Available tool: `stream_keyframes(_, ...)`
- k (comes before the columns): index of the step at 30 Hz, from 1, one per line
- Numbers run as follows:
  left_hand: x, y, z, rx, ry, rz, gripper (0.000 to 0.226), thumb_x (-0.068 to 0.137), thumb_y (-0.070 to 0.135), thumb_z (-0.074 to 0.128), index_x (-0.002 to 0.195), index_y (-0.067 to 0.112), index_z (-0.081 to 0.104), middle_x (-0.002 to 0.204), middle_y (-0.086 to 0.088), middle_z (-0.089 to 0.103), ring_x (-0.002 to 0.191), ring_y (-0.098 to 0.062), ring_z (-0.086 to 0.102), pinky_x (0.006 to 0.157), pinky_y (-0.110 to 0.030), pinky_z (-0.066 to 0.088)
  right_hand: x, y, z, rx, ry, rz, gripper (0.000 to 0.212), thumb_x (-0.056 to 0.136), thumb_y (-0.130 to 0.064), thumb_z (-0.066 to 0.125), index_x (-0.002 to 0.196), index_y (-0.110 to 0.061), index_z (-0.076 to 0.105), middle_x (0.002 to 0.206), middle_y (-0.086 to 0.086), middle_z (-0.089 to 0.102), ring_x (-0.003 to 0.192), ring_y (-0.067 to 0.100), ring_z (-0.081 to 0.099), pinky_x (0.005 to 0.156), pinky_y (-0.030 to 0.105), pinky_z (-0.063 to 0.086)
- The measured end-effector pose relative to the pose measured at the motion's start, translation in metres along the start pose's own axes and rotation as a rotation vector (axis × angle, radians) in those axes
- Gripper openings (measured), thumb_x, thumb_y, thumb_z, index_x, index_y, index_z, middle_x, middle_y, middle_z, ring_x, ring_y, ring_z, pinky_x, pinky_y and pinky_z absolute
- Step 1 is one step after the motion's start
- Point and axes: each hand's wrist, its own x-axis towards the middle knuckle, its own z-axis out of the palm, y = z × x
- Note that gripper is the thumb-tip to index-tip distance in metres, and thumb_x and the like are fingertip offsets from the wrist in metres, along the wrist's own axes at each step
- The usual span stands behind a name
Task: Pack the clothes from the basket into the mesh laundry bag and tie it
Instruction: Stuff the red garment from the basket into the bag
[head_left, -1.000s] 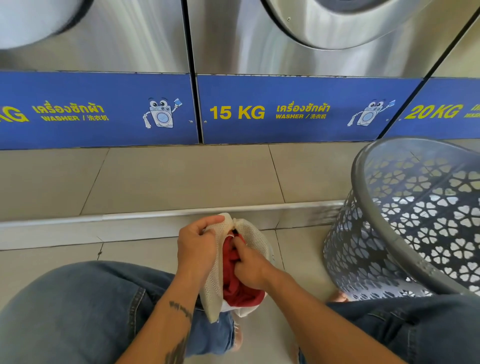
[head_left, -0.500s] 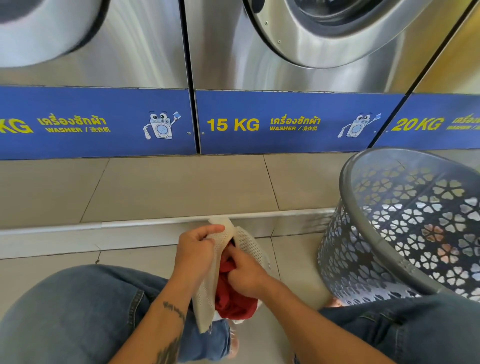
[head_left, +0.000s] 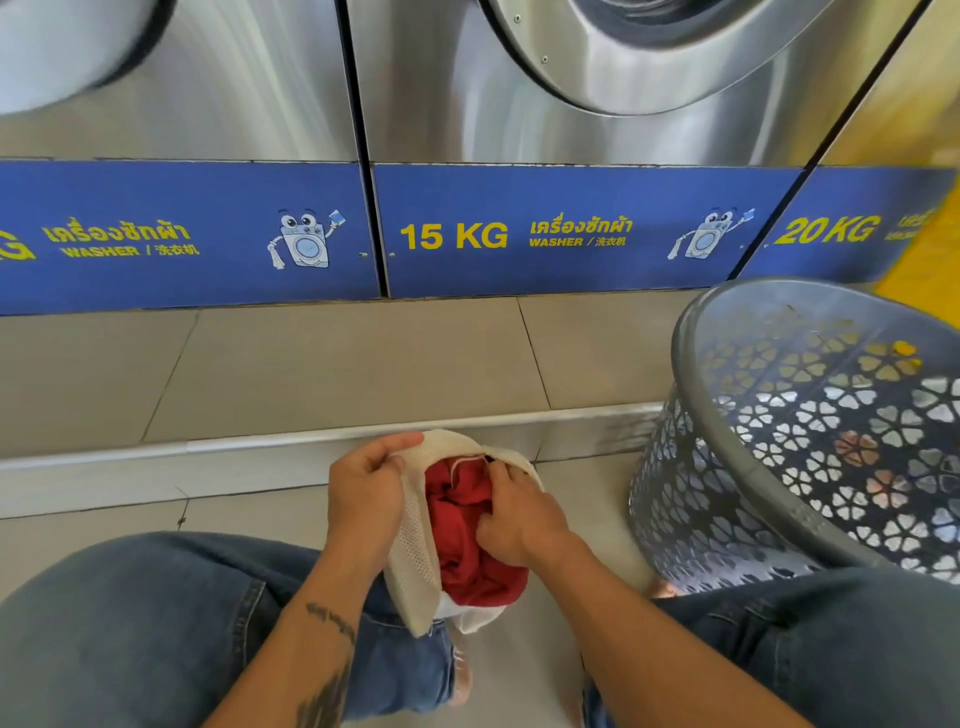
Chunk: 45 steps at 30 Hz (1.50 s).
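A cream mesh laundry bag (head_left: 415, 551) hangs between my knees with its mouth open towards me. My left hand (head_left: 366, 493) grips the left edge of the bag's mouth. A red garment (head_left: 462, 540) fills the bag, and my right hand (head_left: 519, 519) is pressed into it with its fingers curled on the cloth. A thin drawstring shows at the top of the opening. The grey plastic laundry basket (head_left: 696, 332) with flower-shaped holes stands tilted at the right; I see no clothes inside it.
Steel washing machines (head_left: 519, 119) with blue "15 KG" and "20 KG" panels line the wall ahead. A raised tiled step (head_left: 311, 364) with a metal edge runs in front of them. My knees in blue jeans (head_left: 130, 639) frame the bag on the tiled floor.
The view has tilted up slightly. My right hand has pushed the red garment deeper into the bag, while my left hand keeps its hold on the bag's edge.
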Motion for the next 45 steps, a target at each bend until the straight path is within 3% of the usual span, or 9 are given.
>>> stream_keyframes(5,-0.004,-0.005,0.002,0.24,-0.108,0.121,0.036,0.095,0.012,0.049,0.109,0.035,0.071,0.112,0.013,0.061,0.092,-0.004,0.057,0.075,-0.02,0.044,-0.011,0.003,-0.007,-0.298,0.062,0.075,0.066,0.083,-0.034,0.045,0.147,-0.02,0.035,0.149,0.006,0.045,0.137,0.027,0.041,0.106,0.052,0.03)
stream_keyframes(9,-0.003,-0.023,-0.003,0.629,-0.417,0.268,0.072,0.084,0.026,0.063,0.144,0.046,0.031,0.148,0.01,0.033,0.129,-0.021,0.042,0.103,-0.039,0.04,-0.024,0.009,-0.017,-0.112,0.093,-0.003,0.055,0.079,-0.028,0.047,0.135,-0.03,0.045,0.132,0.002,0.06,0.119,0.03,0.058,0.095,0.045,0.046)
stream_keyframes(14,-0.009,-0.043,-0.01,0.841,-0.52,-0.036,0.102,0.083,0.028,0.065,0.148,0.049,-0.011,0.16,0.0,-0.017,0.144,-0.038,0.015,0.113,-0.055,0.027,-0.044,0.013,-0.031,-0.205,-0.02,-0.108,0.039,0.077,-0.012,0.054,0.113,-0.028,0.06,0.113,0.001,0.064,0.107,0.028,0.061,0.089,0.038,0.05)
stream_keyframes(19,-0.011,-0.043,-0.011,0.826,-0.396,-0.043,0.088,0.079,0.038,0.063,0.152,0.036,0.013,0.145,-0.012,0.029,0.124,-0.038,0.047,0.101,-0.049,0.045,-0.065,0.021,-0.011,-0.582,-0.136,-0.17,0.053,0.082,-0.031,0.063,0.133,-0.021,0.052,0.139,0.004,0.051,0.146,0.027,0.026,0.115,0.062,0.021)
stream_keyframes(22,-0.014,-0.038,-0.013,0.886,-0.366,-0.041,0.066,0.076,0.043,0.059,0.137,0.028,0.039,0.124,-0.01,0.054,0.106,-0.033,0.059,0.089,-0.044,0.052,-0.069,0.029,-0.003,-0.718,-0.124,-0.158,0.072,0.079,-0.031,0.068,0.142,-0.019,0.036,0.14,0.006,0.048,0.141,0.029,0.032,0.116,0.068,0.01)
stream_keyframes(29,-0.027,-0.039,-0.012,0.979,-0.634,-0.168,0.086,0.091,0.03,0.053,0.153,0.022,-0.005,0.131,-0.015,0.056,0.107,-0.03,0.058,0.089,-0.039,0.05,-0.083,0.038,0.023,-0.914,-0.123,-0.177,0.064,0.084,-0.042,0.063,0.138,-0.019,0.037,0.126,0.01,0.056,0.113,0.03,0.048,0.093,0.044,0.039)
stream_keyframes(33,-0.024,-0.044,-0.016,0.814,-0.519,-0.045,0.074,0.086,0.029,0.055,0.15,0.027,0.018,0.126,-0.009,0.06,0.106,-0.028,0.061,0.092,-0.042,0.05,-0.083,0.037,0.023,-0.656,-0.024,-0.127,0.063,0.084,-0.031,0.065,0.138,-0.018,0.034,0.131,0.01,0.053,0.109,0.033,0.056,0.085,0.042,0.047)
stream_keyframes(39,-0.017,-0.013,-0.01,0.492,-0.219,0.117,0.057,0.096,0.013,0.048,0.149,0.031,0.035,0.131,-0.002,0.055,0.097,-0.014,0.059,0.077,-0.024,0.045,-0.078,0.029,-0.008,-0.021,0.196,-0.105,0.029,0.079,-0.029,0.055,0.107,-0.025,0.048,0.095,0.002,0.066,0.083,0.028,0.063,0.073,0.039,0.055)
stream_keyframes(45,-0.022,0.005,0.003,0.325,-0.335,0.032,0.039,0.092,0.023,0.058,0.129,0.036,0.052,0.113,0.011,0.06,0.106,-0.013,0.056,0.085,-0.031,0.043,-0.08,0.025,-0.003,0.137,0.243,-0.058,0.028,0.083,-0.022,0.052,0.109,-0.028,0.041,0.095,0.0,0.064,0.083,0.023,0.062,0.072,0.039,0.053)
